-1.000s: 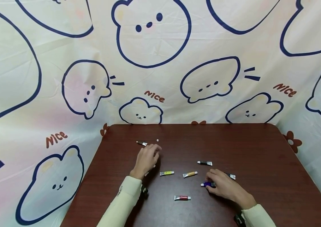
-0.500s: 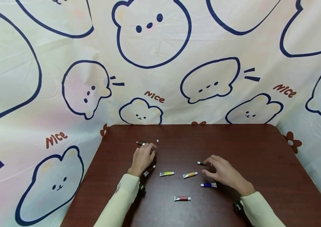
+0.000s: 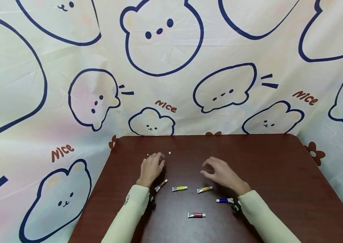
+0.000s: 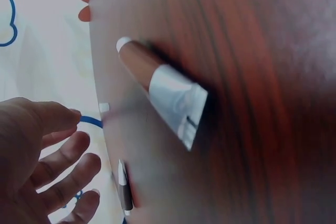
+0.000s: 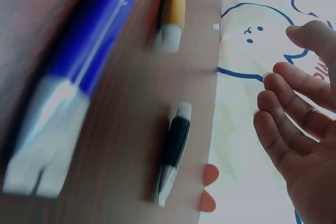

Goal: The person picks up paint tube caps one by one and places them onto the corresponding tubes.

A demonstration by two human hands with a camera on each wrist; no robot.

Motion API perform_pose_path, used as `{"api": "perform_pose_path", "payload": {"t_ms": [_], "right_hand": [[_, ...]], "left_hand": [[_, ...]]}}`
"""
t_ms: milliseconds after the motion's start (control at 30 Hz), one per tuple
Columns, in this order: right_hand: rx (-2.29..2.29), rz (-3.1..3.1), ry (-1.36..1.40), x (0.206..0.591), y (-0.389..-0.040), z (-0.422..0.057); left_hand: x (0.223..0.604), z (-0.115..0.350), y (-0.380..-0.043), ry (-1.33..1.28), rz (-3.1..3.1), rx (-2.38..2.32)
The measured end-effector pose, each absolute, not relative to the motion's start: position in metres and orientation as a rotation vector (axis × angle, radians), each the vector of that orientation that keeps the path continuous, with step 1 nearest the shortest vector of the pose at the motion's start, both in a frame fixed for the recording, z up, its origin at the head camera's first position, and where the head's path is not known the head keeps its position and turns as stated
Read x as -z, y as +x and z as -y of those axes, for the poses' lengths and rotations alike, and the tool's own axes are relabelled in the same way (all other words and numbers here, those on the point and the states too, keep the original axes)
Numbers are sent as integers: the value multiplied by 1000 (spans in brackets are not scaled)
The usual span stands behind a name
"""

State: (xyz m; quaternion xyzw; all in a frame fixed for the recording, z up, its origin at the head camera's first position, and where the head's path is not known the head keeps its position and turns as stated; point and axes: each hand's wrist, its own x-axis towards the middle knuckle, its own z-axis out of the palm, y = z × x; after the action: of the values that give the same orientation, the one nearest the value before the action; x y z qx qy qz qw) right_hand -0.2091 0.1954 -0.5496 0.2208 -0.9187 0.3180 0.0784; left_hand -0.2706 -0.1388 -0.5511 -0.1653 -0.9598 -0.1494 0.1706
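Observation:
My left hand (image 3: 150, 171) hovers over the far left of the table, fingers loosely bent and holding nothing. It partly covers a dark tube (image 4: 124, 187) of paint. Just behind its wrist lies a brown paint tube (image 3: 161, 185) with a white cap. My right hand (image 3: 223, 173), also holding nothing, is raised over the middle right with thumb and fingers apart. Under it in the head view is hidden a black paint tube (image 5: 176, 140), which shows in the right wrist view. A blue paint tube (image 3: 224, 200) lies by the right wrist, an ochre tube (image 3: 204, 189) left of it.
A yellow paint tube (image 3: 179, 188) and a red one, the red tube (image 3: 196, 215), lie at mid-table. A tiny white piece (image 3: 169, 153) sits near the far edge. Behind the brown table (image 3: 268, 152) hangs a bear-printed cloth (image 3: 183, 114).
The right hand has left the blue tube and moved up and left, past the black tube. The left hand has shifted slightly left, uncovering the brown tube.

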Motion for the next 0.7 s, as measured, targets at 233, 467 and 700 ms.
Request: {"api": "perform_pose_path", "payload": {"t_ms": [233,467,700], "right_hand": [[-1012,2763,654,549,-226,-183],[-1027,2803,659,546,-241,-174],[-957,2831,685,548,-261,-163]], "left_hand": [[550,143,-275,-397,2783,410],[552,148,-279,-331,2836,376],[551,148,-283,-302,2835,385]]}}
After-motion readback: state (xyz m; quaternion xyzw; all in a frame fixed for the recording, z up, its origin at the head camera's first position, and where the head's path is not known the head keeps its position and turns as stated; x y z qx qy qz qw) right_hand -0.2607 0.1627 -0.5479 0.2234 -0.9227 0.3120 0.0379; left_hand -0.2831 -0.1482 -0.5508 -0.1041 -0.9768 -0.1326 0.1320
